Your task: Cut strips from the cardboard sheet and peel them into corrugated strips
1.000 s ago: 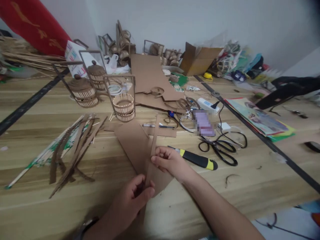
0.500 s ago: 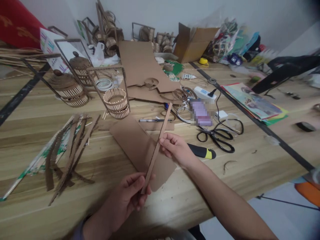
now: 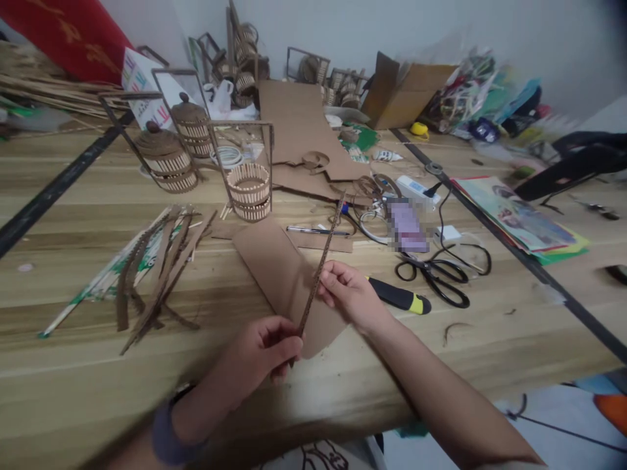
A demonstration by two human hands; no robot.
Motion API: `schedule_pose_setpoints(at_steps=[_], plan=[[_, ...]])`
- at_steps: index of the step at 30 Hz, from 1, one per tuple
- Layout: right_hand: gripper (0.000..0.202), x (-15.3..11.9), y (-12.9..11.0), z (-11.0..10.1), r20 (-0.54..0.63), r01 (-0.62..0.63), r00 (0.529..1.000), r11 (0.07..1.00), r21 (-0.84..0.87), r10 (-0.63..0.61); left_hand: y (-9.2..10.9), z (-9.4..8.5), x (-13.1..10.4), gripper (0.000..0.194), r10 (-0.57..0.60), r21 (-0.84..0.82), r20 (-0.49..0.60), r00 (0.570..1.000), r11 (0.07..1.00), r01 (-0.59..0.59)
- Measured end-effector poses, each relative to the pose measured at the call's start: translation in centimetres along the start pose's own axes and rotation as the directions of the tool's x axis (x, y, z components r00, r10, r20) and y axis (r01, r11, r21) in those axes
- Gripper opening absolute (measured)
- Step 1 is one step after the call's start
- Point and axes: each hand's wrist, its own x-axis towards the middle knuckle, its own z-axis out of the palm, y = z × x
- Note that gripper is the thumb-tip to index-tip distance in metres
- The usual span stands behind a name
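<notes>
A narrow cardboard strip slants up and away between my two hands, its corrugated edge turned toward me. My left hand pinches its near end. Farther up, the fingers of my right hand close on its middle. Beneath the strip lies a brown cardboard piece on the wooden table. A black and yellow cutter handle sits just beyond my right wrist, with black scissors past it. A pen rests behind the cardboard piece.
Cardboard strips are heaped at left. A small stick bucket and lidded buckets stand behind. A phone, power strip and cables lie at right. An open box stands at the back.
The strip has turned so its corrugated edge faces the camera. My left hand has rolled over its near end. The view has shifted, so the table's objects appear farther right.
</notes>
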Motion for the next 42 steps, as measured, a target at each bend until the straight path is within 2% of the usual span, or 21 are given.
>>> schedule_pose_setpoints(at_steps=[4, 7, 9, 11, 13, 15, 18, 22, 27, 33, 42], plan=[[0.041, -0.6, 0.1, 0.6, 0.062, -0.031, 0.997, 0.995, -0.098, 0.038, 0.0, -0.4, 0.3, 0.026, 0.189, 0.205, -0.098, 0.977, 0.965, -0.166], [0.033, -1.1, 0.3, 1.1, 0.102, 0.028, 0.995, 0.965, -0.260, -0.001, 0.3, -0.5, 0.3, 0.024, 0.270, 0.262, -0.154, 0.951, 0.939, -0.224], [0.024, -1.6, 0.2, 1.4, 0.094, 0.106, 0.993, 0.915, -0.389, -0.075, 0.6, -0.5, 0.2, 0.024, 0.295, 0.228, -0.174, 0.940, 0.940, -0.253], [0.016, -2.0, 0.0, 1.7, 0.095, 0.220, 0.975, 0.837, -0.501, -0.199, 0.8, -0.5, 0.0, 0.025, 0.319, 0.169, -0.189, 0.929, 0.942, -0.290], [0.012, -2.4, -0.3, 1.8, 0.150, 0.336, 0.940, 0.749, -0.571, -0.308, 1.1, -0.4, -0.2, 0.025, 0.346, 0.134, -0.214, 0.913, 0.937, -0.324], [0.011, -2.6, -0.4, 1.9, 0.238, 0.420, 0.906, 0.690, -0.590, -0.349, 1.2, -0.2, -0.3, 0.024, 0.365, 0.128, -0.250, 0.897, 0.931, -0.343], [0.010, -2.8, -0.1, 2.1, 0.320, 0.454, 0.890, 0.676, -0.581, -0.323, 1.4, -0.1, -0.3, 0.025, 0.374, 0.130, -0.308, 0.875, 0.928, -0.350], [0.009, -2.8, 0.5, 2.3, 0.344, 0.437, 0.896, 0.694, -0.573, -0.280, 1.3, 0.0, -0.1, 0.028, 0.347, 0.096, -0.353, 0.869, 0.937, -0.336], [0.011, -3.0, 0.3, 2.4, 0.336, 0.442, 0.895, 0.684, -0.580, -0.294, 0.8, -0.1, 0.2, 0.030, 0.304, -0.047, -0.350, 0.886, 0.939, -0.341], [0.016, -3.0, 0.0, 2.3, 0.343, 0.491, 0.871, 0.654, -0.575, -0.352, 0.6, -0.3, 0.5, 0.041, 0.240, -0.208, -0.365, 0.900, 0.921, -0.330], [0.013, -3.2, 0.2, 2.5, 0.305, 0.500, 0.865, 0.620, -0.605, -0.400, 0.6, -0.3, 0.5, 0.040, 0.266, -0.209, -0.347, 0.899, 0.913, -0.351]])
